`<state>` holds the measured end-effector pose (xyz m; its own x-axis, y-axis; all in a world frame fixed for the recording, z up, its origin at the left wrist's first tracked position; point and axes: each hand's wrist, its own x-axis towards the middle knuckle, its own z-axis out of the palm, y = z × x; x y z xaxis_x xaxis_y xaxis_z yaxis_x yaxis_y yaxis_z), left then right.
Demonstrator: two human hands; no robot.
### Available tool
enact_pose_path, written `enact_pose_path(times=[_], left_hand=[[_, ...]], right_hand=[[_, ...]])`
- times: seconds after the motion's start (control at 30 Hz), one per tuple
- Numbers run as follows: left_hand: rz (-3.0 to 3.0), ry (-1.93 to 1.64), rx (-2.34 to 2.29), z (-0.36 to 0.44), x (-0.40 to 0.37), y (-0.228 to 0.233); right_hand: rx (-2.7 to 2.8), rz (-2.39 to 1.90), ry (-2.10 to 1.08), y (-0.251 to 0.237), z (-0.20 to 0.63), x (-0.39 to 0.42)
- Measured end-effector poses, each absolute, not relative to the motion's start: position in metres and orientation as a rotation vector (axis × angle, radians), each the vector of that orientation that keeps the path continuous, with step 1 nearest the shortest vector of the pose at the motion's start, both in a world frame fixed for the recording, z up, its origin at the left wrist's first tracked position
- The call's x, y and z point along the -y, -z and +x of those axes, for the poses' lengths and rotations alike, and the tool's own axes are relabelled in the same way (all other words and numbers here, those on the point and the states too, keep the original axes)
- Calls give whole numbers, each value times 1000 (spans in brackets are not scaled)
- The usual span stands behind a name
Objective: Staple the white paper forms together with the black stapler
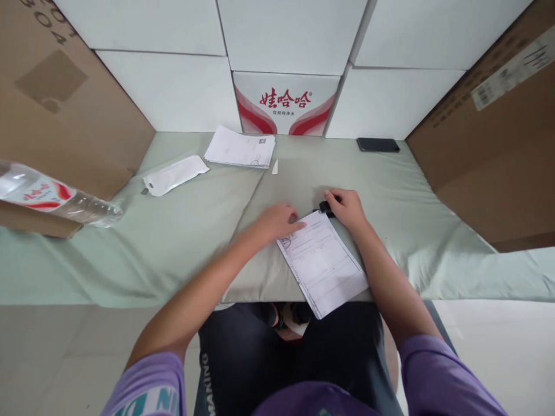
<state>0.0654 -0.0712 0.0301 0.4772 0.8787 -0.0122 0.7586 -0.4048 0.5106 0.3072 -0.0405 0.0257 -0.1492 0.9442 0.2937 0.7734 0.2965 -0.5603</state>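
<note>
Left hand (277, 222) flat and spread, fingertips pressing the top left corner of a stack of papers (323, 263) that hangs over the near table edge. Right hand (347, 208) just past the stack's top right corner, fingers closed on a small black clip (325, 208) touching that corner. Farther off beyond the left hand, more papers (240, 147), a white pouch (176, 174); left of it, a water bottle (52, 199); beyond the right hand, a phone (377, 144).
</note>
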Motion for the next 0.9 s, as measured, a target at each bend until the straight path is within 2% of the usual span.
enact_pose_path(times=[0.13,0.5,0.9], left_hand=[[2252,-263,-1297,101,60,-24],[2258,-267,-1319,93,68,-21],[2357,-298,-1255,94,69,-13]], right_hand=[[1997,-1473,-419,-26,310,40],[1968,-1433,-502,-32,311,43],[1928,-1588,-362,-33,311,43]])
